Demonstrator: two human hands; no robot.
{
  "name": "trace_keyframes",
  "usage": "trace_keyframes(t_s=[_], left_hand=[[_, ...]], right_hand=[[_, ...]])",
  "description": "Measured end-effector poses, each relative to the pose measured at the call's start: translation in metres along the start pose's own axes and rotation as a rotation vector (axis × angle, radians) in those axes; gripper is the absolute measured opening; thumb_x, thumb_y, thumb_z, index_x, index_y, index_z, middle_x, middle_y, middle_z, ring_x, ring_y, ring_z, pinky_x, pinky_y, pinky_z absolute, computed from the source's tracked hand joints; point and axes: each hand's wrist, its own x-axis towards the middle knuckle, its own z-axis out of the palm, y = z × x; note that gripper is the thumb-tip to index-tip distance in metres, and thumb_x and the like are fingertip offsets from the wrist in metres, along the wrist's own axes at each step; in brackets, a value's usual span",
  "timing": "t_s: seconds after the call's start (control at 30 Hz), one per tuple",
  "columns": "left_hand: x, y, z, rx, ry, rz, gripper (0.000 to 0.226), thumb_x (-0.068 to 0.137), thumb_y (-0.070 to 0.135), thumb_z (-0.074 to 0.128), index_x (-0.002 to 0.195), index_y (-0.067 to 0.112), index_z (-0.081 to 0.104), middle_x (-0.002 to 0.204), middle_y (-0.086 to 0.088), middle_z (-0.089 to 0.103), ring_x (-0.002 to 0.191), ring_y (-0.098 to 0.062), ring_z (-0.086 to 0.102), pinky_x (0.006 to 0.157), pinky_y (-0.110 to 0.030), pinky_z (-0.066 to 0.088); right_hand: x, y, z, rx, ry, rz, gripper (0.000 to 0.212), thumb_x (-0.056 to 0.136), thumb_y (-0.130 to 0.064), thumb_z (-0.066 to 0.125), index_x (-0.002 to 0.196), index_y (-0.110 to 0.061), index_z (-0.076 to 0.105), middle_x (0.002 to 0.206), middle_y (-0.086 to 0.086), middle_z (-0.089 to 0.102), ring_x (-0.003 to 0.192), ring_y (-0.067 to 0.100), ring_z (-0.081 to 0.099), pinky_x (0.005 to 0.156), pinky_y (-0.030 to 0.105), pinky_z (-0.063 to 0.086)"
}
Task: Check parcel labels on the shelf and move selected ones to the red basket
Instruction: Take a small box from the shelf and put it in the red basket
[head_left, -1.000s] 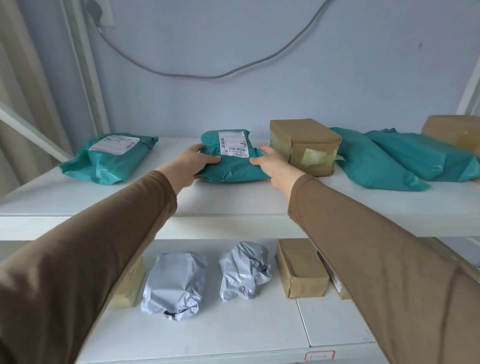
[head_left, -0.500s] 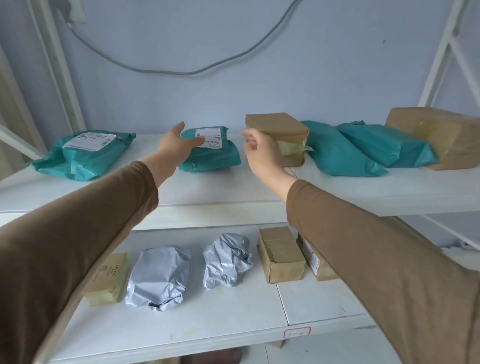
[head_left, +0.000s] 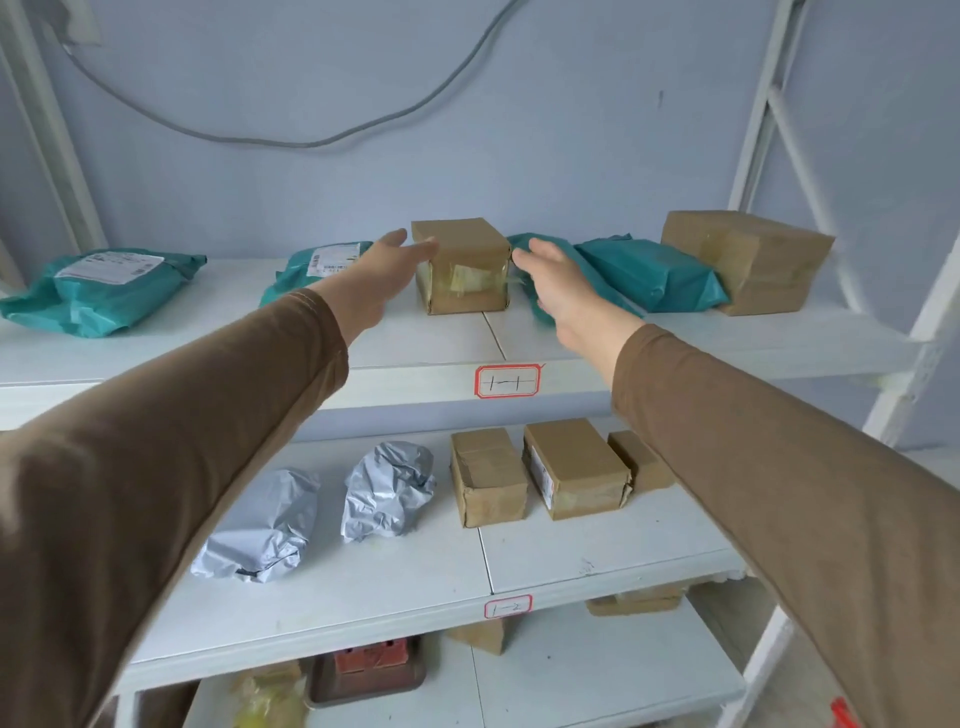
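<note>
Both hands have left the labelled teal parcel (head_left: 322, 265); left hand (head_left: 382, 275) and right hand (head_left: 558, 283), fingers spread, flank the brown box (head_left: 462, 265), ungrasped. No basket visible.

- Both arms, in brown sleeves, stretch forward and up, nearly straight.
- The left hand (head_left: 375, 280) is flat, fingers straight and together, thumb raised, gripping nothing.
- The right hand (head_left: 563, 291) mirrors it, palm turned inward, fingers extended and slightly relaxed, with nothing held.
</note>
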Motion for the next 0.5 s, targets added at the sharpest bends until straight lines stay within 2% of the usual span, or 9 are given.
trace_keyframes(t_s=[0.07, 0.13, 0.23, 0.37, 0.5], left_hand=[[0.007, 0.000, 0.006, -0.037, -0.007, -0.036, 0.074, 0.101, 0.049, 0.059, 0.163, 0.022, 0.029, 0.169, -0.007, 0.028, 0.155, -0.029, 0.029, 0.126, -0.045, 0.021], [0.020, -0.003, 0.009, -0.072, 0.004, -0.070, 0.075, 0.100, 0.052, 0.059, 0.162, 0.020, 0.031, 0.170, -0.010, 0.027, 0.156, -0.033, 0.026, 0.127, -0.049, 0.019], [0.048, -0.009, 0.013, -0.127, 0.041, -0.124, 0.079, 0.100, 0.054, 0.059, 0.163, 0.020, 0.027, 0.168, -0.005, 0.027, 0.154, -0.030, 0.029, 0.124, -0.044, 0.021], [0.084, -0.019, 0.023, -0.186, 0.087, -0.196, 0.077, 0.097, 0.053, 0.064, 0.155, 0.010, 0.038, 0.150, -0.008, 0.044, 0.140, -0.026, 0.045, 0.116, -0.030, 0.033], [0.107, -0.025, 0.034, -0.297, 0.112, -0.247, 0.079, 0.094, 0.053, 0.069, 0.154, 0.013, 0.038, 0.160, -0.008, 0.040, 0.149, -0.026, 0.040, 0.123, -0.035, 0.032]], right_hand=[[0.011, 0.002, -0.002, 0.033, -0.023, 0.025, 0.065, 0.106, -0.039, 0.052, 0.163, -0.022, 0.028, 0.168, -0.001, 0.032, 0.153, 0.020, 0.033, 0.124, 0.042, 0.030], [0.026, 0.005, 0.000, 0.075, -0.032, 0.049, 0.069, 0.105, -0.043, 0.053, 0.164, -0.024, 0.025, 0.169, -0.003, 0.030, 0.154, 0.020, 0.031, 0.125, 0.044, 0.028], [0.052, 0.005, 0.007, 0.126, -0.055, 0.073, 0.072, 0.105, -0.047, 0.051, 0.166, -0.026, 0.018, 0.171, -0.006, 0.024, 0.156, 0.018, 0.027, 0.126, 0.043, 0.025], [0.090, 0.012, 0.014, 0.151, -0.062, 0.138, 0.072, 0.105, -0.051, 0.048, 0.165, -0.022, 0.021, 0.171, -0.003, 0.024, 0.156, 0.019, 0.025, 0.124, 0.043, 0.024], [0.120, 0.026, 0.014, 0.190, -0.081, 0.201, 0.076, 0.104, -0.054, 0.049, 0.165, -0.022, 0.019, 0.171, -0.002, 0.023, 0.157, 0.021, 0.024, 0.127, 0.044, 0.022]])
